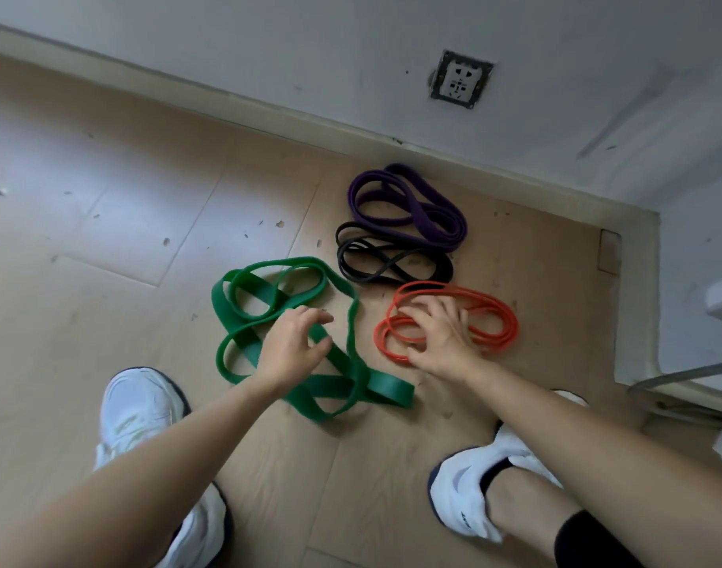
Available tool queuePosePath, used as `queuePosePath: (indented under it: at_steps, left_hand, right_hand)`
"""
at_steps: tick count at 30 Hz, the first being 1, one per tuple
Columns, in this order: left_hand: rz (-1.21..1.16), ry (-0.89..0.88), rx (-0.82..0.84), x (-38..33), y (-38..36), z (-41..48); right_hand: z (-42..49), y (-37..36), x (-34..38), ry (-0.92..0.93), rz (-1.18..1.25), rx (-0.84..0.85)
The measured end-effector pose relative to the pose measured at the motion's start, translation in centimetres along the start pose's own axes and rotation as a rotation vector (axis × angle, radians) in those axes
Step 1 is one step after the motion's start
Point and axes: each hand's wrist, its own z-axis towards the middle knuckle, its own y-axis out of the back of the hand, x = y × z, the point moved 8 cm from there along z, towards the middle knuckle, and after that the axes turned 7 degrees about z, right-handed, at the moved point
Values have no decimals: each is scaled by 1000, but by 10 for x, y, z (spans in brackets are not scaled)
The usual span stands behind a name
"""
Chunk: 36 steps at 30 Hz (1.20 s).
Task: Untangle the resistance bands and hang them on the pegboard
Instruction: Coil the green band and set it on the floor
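Several resistance bands lie coiled on the wooden floor near the wall. A wide green band (244,305) sprawls in loops at the left, a thin orange band (494,317) at the right, a black band (392,260) behind them and a purple band (408,207) nearest the wall. My left hand (293,346) hovers over the green band with fingers loosely curled, holding nothing. My right hand (437,334) lies on the orange coil with fingers spread across its strands. No pegboard is in view.
My two white shoes (138,407) (470,489) stand on the floor near the bands. A skirting board (269,112) runs along the white wall, which carries a socket (459,79). A white object with a metal bar (687,375) fills the right corner.
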Motion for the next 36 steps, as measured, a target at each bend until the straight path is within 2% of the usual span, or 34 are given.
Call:
queuePosePath:
  at_steps: [2, 4, 7, 10, 13, 16, 19, 23, 27, 32, 36]
  left_hand:
    - [138, 69, -98, 15, 12, 4]
    - [282, 140, -105, 33, 18, 10]
    - [396, 230, 43, 64, 11, 22]
    - [457, 171, 123, 79, 6, 27]
    - [382, 27, 139, 79, 14, 24]
    - [302, -92, 302, 66, 27, 13]
    - [184, -77, 456, 46, 59, 1]
    - [-32, -36, 484, 15, 117, -17]
    - [-336, 53, 440, -15, 180, -40]
    - [-378, 77, 317, -57, 261, -71]
    - [-419, 10, 176, -92, 321, -89]
  right_hand:
    - [6, -16, 27, 8, 176, 31]
    - [7, -39, 48, -36, 305, 139]
    - [4, -67, 73, -59, 304, 240]
    - [-2, -90, 85, -63, 289, 320]
    - [-7, -95, 87, -52, 233, 343]
    - [-8, -87, 87, -47, 251, 395]
    - [-6, -68, 97, -51, 337, 449]
    - [-5, -22, 131, 12, 351, 408]
    - [-7, 40, 179, 113, 380, 245]
    - [-29, 119, 250, 248, 421, 181]
    - [-56, 181, 299, 316, 636, 163]
